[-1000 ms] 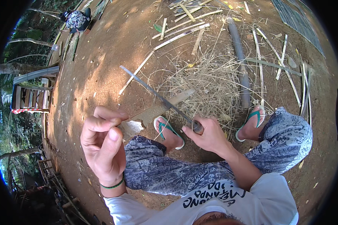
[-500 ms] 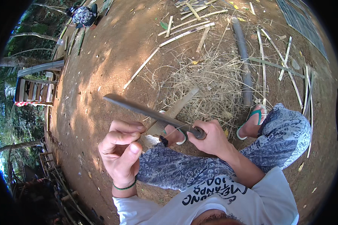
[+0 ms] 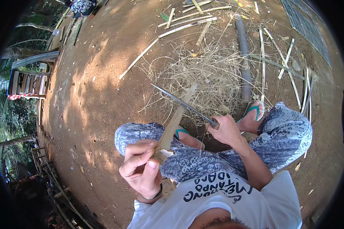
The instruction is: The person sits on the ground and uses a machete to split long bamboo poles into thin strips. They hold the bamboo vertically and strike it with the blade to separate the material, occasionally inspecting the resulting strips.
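Note:
My left hand (image 3: 141,168) pinches the near end of a flat, tan bamboo strip (image 3: 172,129) between thumb and fingers. The strip slants up and away over my lap toward the shavings. In my right hand (image 3: 226,130), a large knife (image 3: 179,100) is gripped by its handle. Its long dark blade points up and left, edge-on, and crosses the strip toward the far end. Whether the blade touches the strip I cannot tell. A small whitish thing (image 3: 163,155) shows beside my left fingers, its kind unclear.
A heap of thin, curly shavings (image 3: 206,72) lies before my feet. A dark round pole (image 3: 244,61) rests on its right side. Several split strips (image 3: 288,68) are scattered on the dirt. Another person (image 3: 82,7) is low at the far left, near a wooden structure (image 3: 28,84).
My left hand has moved right with the strip. The knife has shifted farther out along the strip, and its blade now appears thinner, turned edge-on. The view has also shifted slightly.

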`<state>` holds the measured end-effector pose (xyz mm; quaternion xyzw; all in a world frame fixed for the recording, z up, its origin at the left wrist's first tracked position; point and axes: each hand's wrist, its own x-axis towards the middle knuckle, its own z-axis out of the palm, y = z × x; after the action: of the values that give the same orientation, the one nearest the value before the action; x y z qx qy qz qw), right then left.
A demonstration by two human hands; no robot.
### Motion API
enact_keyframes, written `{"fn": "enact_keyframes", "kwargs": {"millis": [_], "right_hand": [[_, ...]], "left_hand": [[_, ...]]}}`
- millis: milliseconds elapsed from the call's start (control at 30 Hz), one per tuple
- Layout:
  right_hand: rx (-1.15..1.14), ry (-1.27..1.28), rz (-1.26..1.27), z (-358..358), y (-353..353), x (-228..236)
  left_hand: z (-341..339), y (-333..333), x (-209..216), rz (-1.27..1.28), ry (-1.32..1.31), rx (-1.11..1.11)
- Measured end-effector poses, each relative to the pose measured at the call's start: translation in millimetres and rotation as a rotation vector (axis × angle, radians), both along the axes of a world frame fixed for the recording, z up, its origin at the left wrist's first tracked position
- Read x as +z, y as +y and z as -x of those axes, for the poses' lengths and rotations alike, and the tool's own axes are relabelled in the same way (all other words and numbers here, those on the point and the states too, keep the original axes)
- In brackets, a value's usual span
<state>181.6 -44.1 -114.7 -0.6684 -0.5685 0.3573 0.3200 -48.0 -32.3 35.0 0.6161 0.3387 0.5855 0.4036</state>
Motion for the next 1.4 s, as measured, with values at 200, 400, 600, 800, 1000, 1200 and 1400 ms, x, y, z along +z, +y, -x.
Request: {"fn": "enact_keyframes", "kwargs": {"millis": [200,400,600,800,1000,1200,1400], "right_hand": [[0.204,0.298,-0.16,27,-4,73],[-0.02,0.018,0.046,9,11,-14],[0.108,0.096,-0.14,26,9,14],[-0.075,-0.102,0.071,-2,34,-66],[-0.027,0.052,-0.003,20,42,-67],[-0.03,-0.146,0.036,1,58,-97],[-0.058,-0.119,0.044,-2,58,-89]], "left_hand": [[3,1,-8,-0.068,-0.033,0.009],[13,12,-13,-0.128,-0.047,0.044],[12,4,-11,-0.045,-0.066,0.027],[13,10,-11,-0.101,-0.065,0.111],[18,16,-16,-0.115,-0.038,0.116],[24,21,-8,0.022,-0.141,0.232],[20,25,-9,-0.087,-0.054,0.096]]}}
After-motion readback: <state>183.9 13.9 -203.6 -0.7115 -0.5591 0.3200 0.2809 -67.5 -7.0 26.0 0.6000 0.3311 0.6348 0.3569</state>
